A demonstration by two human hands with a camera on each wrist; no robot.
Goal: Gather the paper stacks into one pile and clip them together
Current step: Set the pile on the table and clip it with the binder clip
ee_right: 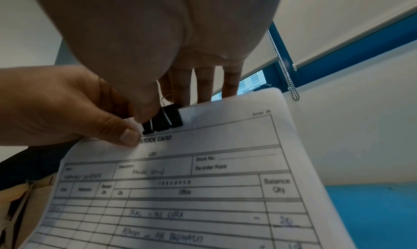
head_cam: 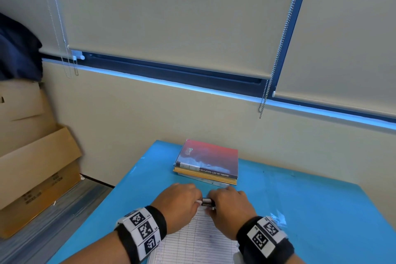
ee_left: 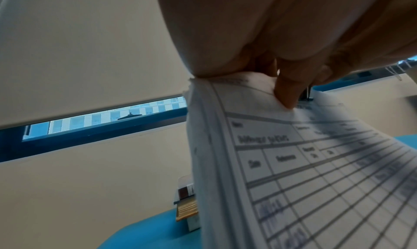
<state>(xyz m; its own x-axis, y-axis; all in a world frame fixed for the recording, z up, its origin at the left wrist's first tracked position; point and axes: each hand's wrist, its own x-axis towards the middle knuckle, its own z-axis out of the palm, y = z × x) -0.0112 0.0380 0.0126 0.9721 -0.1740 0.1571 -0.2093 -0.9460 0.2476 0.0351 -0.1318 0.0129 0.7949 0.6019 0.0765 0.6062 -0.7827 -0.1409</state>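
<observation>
A pile of printed stock-card sheets (head_cam: 199, 240) lies near the front of the blue table (head_cam: 310, 210), its top edge lifted. A black binder clip (head_cam: 207, 202) sits on that top edge, between my two hands. My left hand (head_cam: 189, 199) pinches the pile just left of the clip; in the left wrist view its thumb (ee_left: 286, 92) presses on the top sheet (ee_left: 304, 172). My right hand (ee_right: 158, 108) grips the clip (ee_right: 164, 120), thumb on its front and fingers (ee_right: 204, 85) behind the paper (ee_right: 192, 190). The left thumb (ee_right: 127, 136) shows beside it.
A stack of books (head_cam: 209, 163) with a red cover on top lies on the table just beyond my hands, near the wall. Cardboard boxes (head_cam: 36, 169) stand on the floor to the left. Blind cords (head_cam: 264, 100) hang by the window behind.
</observation>
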